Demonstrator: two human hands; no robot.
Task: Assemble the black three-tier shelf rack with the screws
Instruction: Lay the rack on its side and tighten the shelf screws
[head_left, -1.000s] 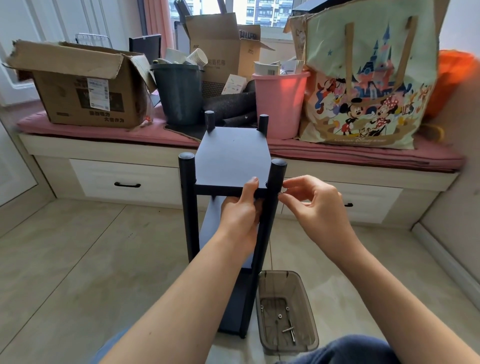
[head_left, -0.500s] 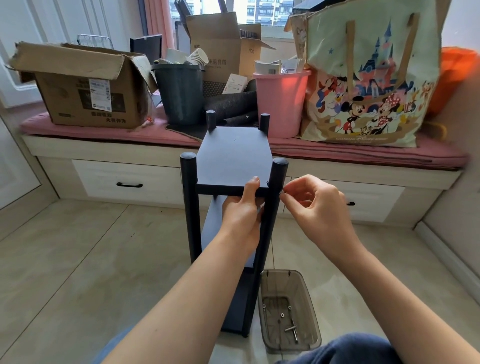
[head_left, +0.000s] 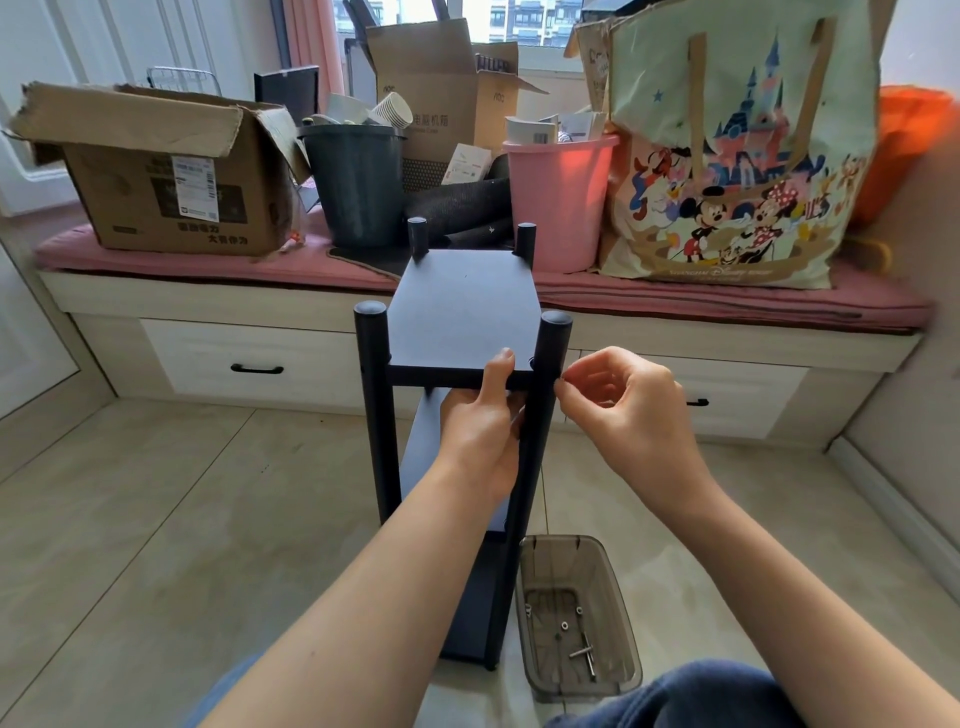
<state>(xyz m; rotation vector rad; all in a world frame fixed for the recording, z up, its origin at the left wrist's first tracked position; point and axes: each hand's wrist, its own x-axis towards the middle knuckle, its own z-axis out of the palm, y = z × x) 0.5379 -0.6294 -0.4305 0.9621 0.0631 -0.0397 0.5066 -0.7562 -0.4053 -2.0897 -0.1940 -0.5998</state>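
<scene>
The shelf rack (head_left: 462, 332) stands upright on the floor, its top shelf clasped at the near edge by the left hand (head_left: 480, 436). The right hand (head_left: 623, 410), the nearer one, pinches something tiny, likely a screw, its fingertips (head_left: 562, 387) touching the near right post (head_left: 545, 374); the post runs vertically, so the screw must go in sideways, leftward

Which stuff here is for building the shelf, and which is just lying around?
For the job: rack, small tray of screws, left hand, right hand.

Lying about: cardboard box, grey bin, pink bin, cartoon bag.
</scene>
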